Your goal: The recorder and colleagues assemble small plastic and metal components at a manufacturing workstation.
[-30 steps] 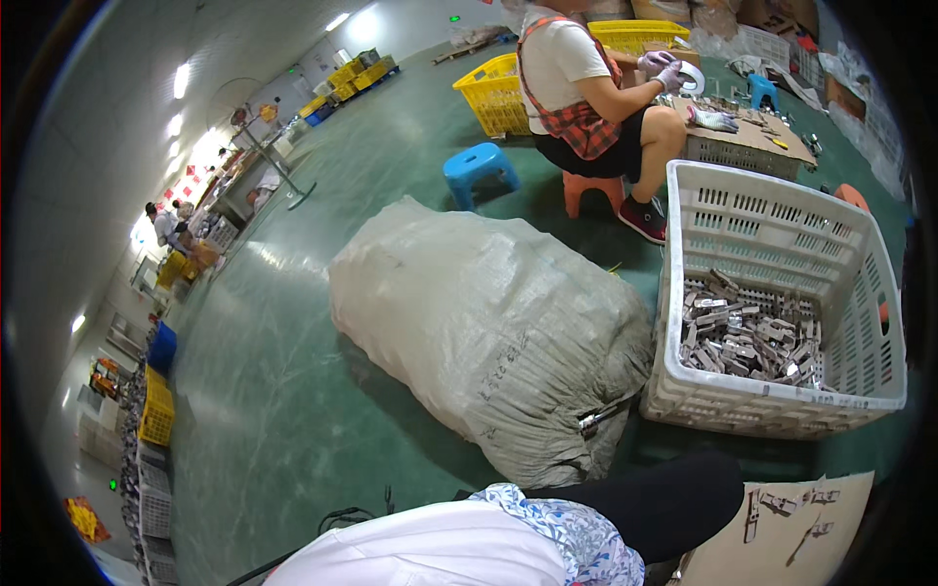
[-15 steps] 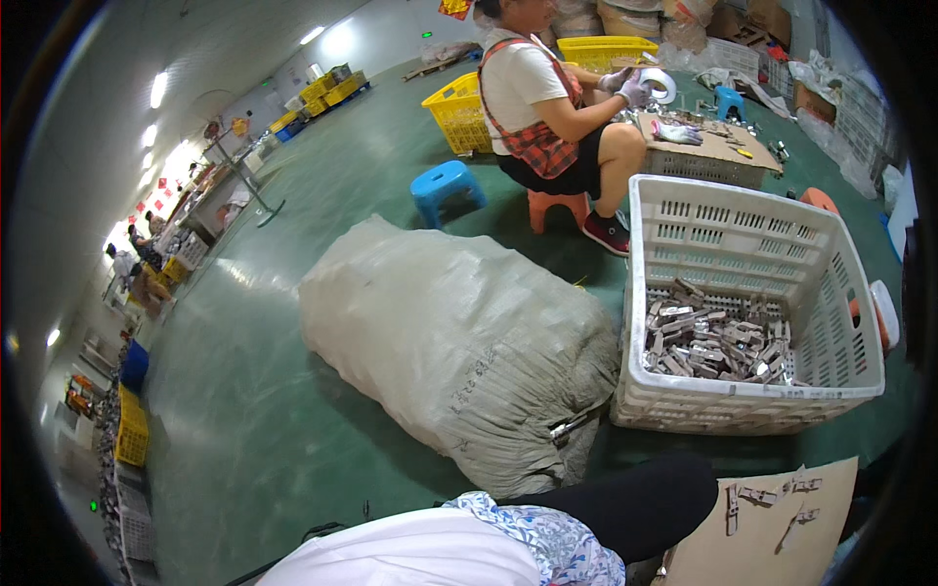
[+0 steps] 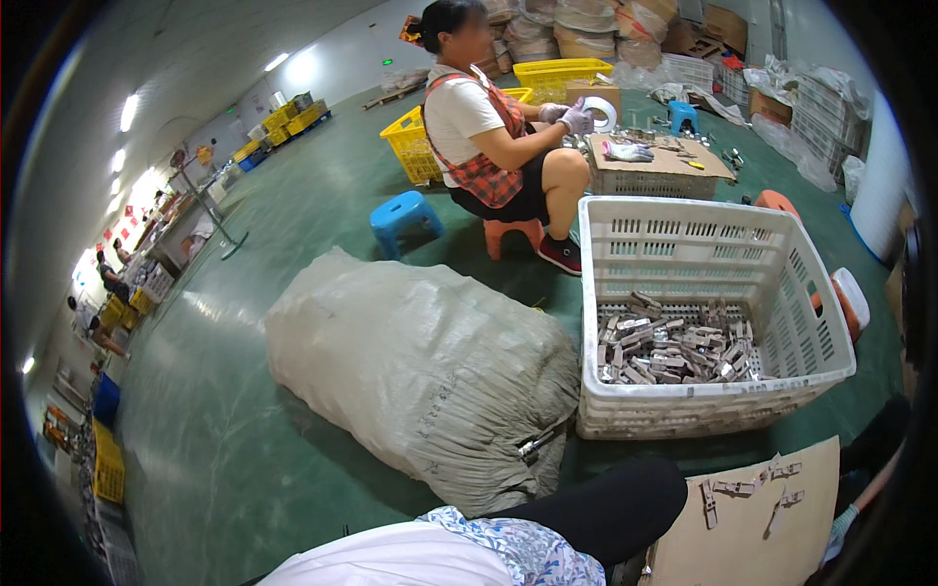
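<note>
1. overall view: swung to the right since the earlier views, so the green floor [image 3: 234, 381] and everything on it sits further left. judged a turn of the head, not a movement of goods.

2. sack [image 3: 391, 352]: pale, bulging, lying on the floor just beside the crate's left side. no shift found relative to the crate.

3. seated co-worker [image 3: 479, 146]: beyond the crate, posture essentially unchanged.

4. crate [image 3: 718, 393]: white, slotted. the heap of metal parts [image 3: 674, 352] lies on its bottom, toward the left wall; no gain or loss detected.

5. cardboard sheet [image 3: 733, 552]: now shown past its right edge, the main new finding.

6. hands: a gloved hand [image 3: 838, 537] has come into view just beside the sheet's right edge. its arm enters from the far right, so it is judged a co-worker's; grip and contact cannot be told. the wearer's left hand and right hand are out of view; whether released or clenched cannot be told.

7. metal pieces [image 3: 709, 503]: about four, between the sheet's upper left corner and its right half, arrangement unchanged. judgement: no progress recorded on them.
</note>
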Demonstrator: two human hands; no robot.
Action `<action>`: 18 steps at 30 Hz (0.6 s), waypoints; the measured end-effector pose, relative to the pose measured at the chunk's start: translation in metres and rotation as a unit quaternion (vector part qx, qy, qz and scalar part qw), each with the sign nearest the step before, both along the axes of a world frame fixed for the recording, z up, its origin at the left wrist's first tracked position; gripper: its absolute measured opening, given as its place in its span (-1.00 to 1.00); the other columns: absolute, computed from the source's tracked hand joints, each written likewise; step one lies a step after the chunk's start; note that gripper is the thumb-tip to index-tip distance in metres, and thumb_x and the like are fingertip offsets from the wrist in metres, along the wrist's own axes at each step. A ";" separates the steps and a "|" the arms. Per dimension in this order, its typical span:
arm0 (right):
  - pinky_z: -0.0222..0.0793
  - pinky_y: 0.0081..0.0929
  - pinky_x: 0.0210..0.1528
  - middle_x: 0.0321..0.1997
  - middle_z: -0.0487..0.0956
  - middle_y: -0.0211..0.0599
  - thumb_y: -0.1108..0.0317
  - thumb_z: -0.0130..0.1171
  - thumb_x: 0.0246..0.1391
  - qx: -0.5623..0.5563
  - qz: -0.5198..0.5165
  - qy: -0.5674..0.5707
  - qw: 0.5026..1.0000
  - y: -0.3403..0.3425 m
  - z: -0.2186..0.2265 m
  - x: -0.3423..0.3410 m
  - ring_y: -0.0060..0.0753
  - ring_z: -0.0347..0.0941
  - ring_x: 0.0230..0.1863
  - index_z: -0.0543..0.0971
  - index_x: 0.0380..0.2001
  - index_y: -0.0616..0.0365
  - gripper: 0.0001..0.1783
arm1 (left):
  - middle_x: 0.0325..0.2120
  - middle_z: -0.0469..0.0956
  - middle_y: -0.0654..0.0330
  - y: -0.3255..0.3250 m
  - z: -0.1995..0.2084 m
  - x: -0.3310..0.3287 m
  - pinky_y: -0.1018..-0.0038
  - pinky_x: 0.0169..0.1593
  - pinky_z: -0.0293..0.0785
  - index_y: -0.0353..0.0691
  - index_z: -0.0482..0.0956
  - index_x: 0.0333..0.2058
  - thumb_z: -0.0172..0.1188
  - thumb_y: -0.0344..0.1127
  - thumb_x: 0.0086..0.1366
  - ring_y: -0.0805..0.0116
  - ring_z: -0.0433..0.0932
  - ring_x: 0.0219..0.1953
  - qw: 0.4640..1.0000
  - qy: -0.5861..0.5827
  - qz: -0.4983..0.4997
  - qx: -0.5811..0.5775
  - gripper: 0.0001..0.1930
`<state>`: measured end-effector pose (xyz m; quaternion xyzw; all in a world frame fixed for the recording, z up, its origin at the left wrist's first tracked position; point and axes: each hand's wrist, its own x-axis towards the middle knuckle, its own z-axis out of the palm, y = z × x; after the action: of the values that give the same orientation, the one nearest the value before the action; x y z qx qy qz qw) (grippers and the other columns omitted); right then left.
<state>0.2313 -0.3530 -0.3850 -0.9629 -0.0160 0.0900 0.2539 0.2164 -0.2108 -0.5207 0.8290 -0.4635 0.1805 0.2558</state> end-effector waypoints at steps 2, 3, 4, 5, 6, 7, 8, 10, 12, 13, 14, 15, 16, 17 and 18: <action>0.06 0.02 0.35 0.22 0.36 0.33 0.10 0.37 -0.01 -0.010 0.007 -0.014 1.000 -0.005 -0.007 0.000 0.31 0.21 0.28 0.36 0.18 0.41 -0.20 | -0.21 0.49 0.24 0.000 0.002 0.000 0.23 -0.06 0.35 -0.07 0.56 -0.23 -0.01 -0.14 0.29 0.19 0.39 -0.03 1.000 -0.004 0.013 0.007 -0.76; 0.06 0.02 0.35 0.22 0.36 0.33 0.10 0.37 -0.01 -0.011 0.008 -0.013 1.000 -0.007 -0.008 -0.002 0.31 0.21 0.28 0.36 0.18 0.41 -0.20 | -0.21 0.49 0.24 -0.001 0.002 -0.001 0.23 -0.06 0.35 -0.07 0.56 -0.23 -0.01 -0.14 0.29 0.19 0.39 -0.03 1.000 -0.002 0.014 0.006 -0.76; 0.06 0.02 0.35 0.23 0.35 0.32 0.10 0.37 -0.01 -0.008 0.004 -0.012 1.000 -0.005 -0.007 -0.001 0.31 0.19 0.29 0.35 0.19 0.39 -0.19 | -0.21 0.49 0.25 -0.001 0.000 0.000 0.22 -0.07 0.35 -0.07 0.56 -0.23 -0.01 -0.14 0.28 0.20 0.40 -0.03 1.000 -0.002 0.014 -0.003 -0.77; 0.05 0.02 0.35 0.24 0.34 0.32 0.09 0.37 -0.01 -0.005 0.000 -0.009 1.000 -0.002 -0.006 -0.001 0.31 0.18 0.30 0.35 0.20 0.38 -0.18 | -0.20 0.50 0.26 -0.001 -0.002 0.000 0.21 -0.07 0.35 -0.06 0.56 -0.24 -0.01 -0.14 0.28 0.20 0.40 -0.03 1.000 0.000 0.016 -0.011 -0.77; 0.05 0.02 0.35 0.24 0.34 0.32 0.09 0.37 -0.01 -0.005 0.006 -0.007 1.000 0.000 -0.005 0.000 0.31 0.18 0.30 0.35 0.20 0.38 -0.18 | -0.20 0.50 0.26 -0.001 -0.005 0.000 0.21 -0.07 0.35 -0.06 0.56 -0.24 -0.01 -0.14 0.28 0.20 0.40 -0.03 1.000 0.002 0.022 -0.011 -0.77; 0.05 0.02 0.36 0.24 0.33 0.31 0.09 0.37 0.00 -0.003 0.004 -0.001 1.000 0.002 -0.004 0.002 0.30 0.17 0.31 0.34 0.21 0.37 -0.18 | -0.20 0.50 0.27 -0.002 -0.007 0.000 0.20 -0.08 0.36 -0.05 0.56 -0.24 -0.01 -0.14 0.29 0.21 0.40 -0.03 1.000 0.011 0.022 -0.007 -0.78; 0.05 0.01 0.36 0.25 0.33 0.30 0.09 0.37 0.00 -0.002 0.004 0.007 1.000 0.003 -0.004 0.004 0.30 0.16 0.32 0.34 0.22 0.35 -0.19 | -0.20 0.50 0.28 -0.002 -0.010 0.001 0.20 -0.09 0.37 -0.04 0.57 -0.25 -0.02 -0.15 0.29 0.22 0.41 -0.04 0.999 0.020 0.024 -0.004 -0.78; 0.05 0.01 0.36 0.25 0.33 0.30 0.11 0.37 0.01 -0.012 0.002 0.003 1.000 -0.005 -0.012 -0.001 0.29 0.16 0.31 0.34 0.22 0.36 -0.20 | -0.20 0.50 0.28 -0.013 -0.023 0.000 0.20 -0.10 0.37 -0.03 0.57 -0.25 -0.02 -0.15 0.30 0.24 0.41 -0.05 1.000 0.028 0.012 -0.008 -0.78; 0.12 -0.04 0.33 0.21 0.37 0.28 0.13 0.37 0.05 -0.015 0.051 -0.056 0.997 -0.014 -0.021 0.000 0.22 0.24 0.26 0.36 0.19 0.39 -0.24 | -0.20 0.51 0.29 -0.019 -0.028 0.001 0.21 -0.13 0.38 0.00 0.58 -0.27 -0.03 -0.15 0.31 0.27 0.43 -0.07 1.000 0.007 0.019 -0.002 -0.79; 0.12 -0.04 0.33 0.21 0.37 0.28 0.13 0.37 0.05 -0.020 0.057 -0.049 0.997 -0.018 -0.023 -0.002 0.22 0.24 0.26 0.36 0.19 0.39 -0.24 | -0.20 0.51 0.29 -0.023 -0.030 0.001 0.21 -0.13 0.38 0.00 0.58 -0.27 -0.03 -0.15 0.31 0.27 0.43 -0.07 1.000 0.014 0.024 -0.008 -0.79; 0.17 -0.07 0.29 0.19 0.38 0.28 0.12 0.37 0.05 -0.026 0.040 -0.053 0.997 -0.020 -0.024 -0.004 0.21 0.28 0.22 0.37 0.18 0.40 -0.25 | -0.20 0.51 0.30 -0.026 -0.032 0.001 0.21 -0.13 0.39 0.01 0.58 -0.27 -0.03 -0.15 0.31 0.27 0.43 -0.07 1.000 0.003 0.015 -0.015 -0.79; 0.22 -0.10 0.26 0.17 0.40 0.28 0.11 0.37 0.06 -0.033 0.021 -0.058 0.998 -0.023 -0.025 -0.007 0.19 0.32 0.19 0.38 0.16 0.41 -0.25 | -0.20 0.51 0.30 -0.031 -0.034 -0.001 0.22 -0.13 0.39 0.01 0.58 -0.27 -0.03 -0.16 0.31 0.27 0.44 -0.07 1.000 -0.008 0.004 -0.023 -0.79; 0.22 -0.10 0.26 0.17 0.40 0.28 0.11 0.37 0.06 -0.033 0.032 -0.056 0.997 -0.022 -0.028 -0.003 0.19 0.32 0.19 0.38 0.16 0.41 -0.25 | -0.20 0.51 0.30 -0.029 -0.034 0.000 0.22 -0.13 0.39 0.01 0.58 -0.27 -0.03 -0.16 0.31 0.27 0.44 -0.07 1.000 -0.006 0.015 -0.024 -0.79; 0.26 -0.13 0.23 0.15 0.41 0.28 0.10 0.37 0.06 -0.018 0.038 -0.057 0.997 -0.021 -0.030 0.001 0.17 0.34 0.16 0.38 0.16 0.42 -0.25 | -0.20 0.51 0.30 -0.028 -0.034 0.001 0.22 -0.13 0.39 0.01 0.58 -0.27 -0.03 -0.15 0.31 0.28 0.44 -0.07 0.999 -0.003 0.025 -0.024 -0.79; 0.29 -0.15 0.19 0.13 0.42 0.27 0.09 0.37 0.07 -0.003 0.043 -0.059 0.997 -0.019 -0.031 0.004 0.16 0.37 0.13 0.39 0.15 0.43 -0.25 | -0.20 0.51 0.30 -0.027 -0.034 0.002 0.22 -0.13 0.39 0.01 0.58 -0.27 -0.03 -0.15 0.31 0.28 0.44 -0.07 0.999 -0.002 0.033 -0.023 -0.79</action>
<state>0.2354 -0.3724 -0.4160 -0.9657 -0.0723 0.0436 0.2455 0.2181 -0.2375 -0.5546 0.8374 -0.4318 0.2009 0.2682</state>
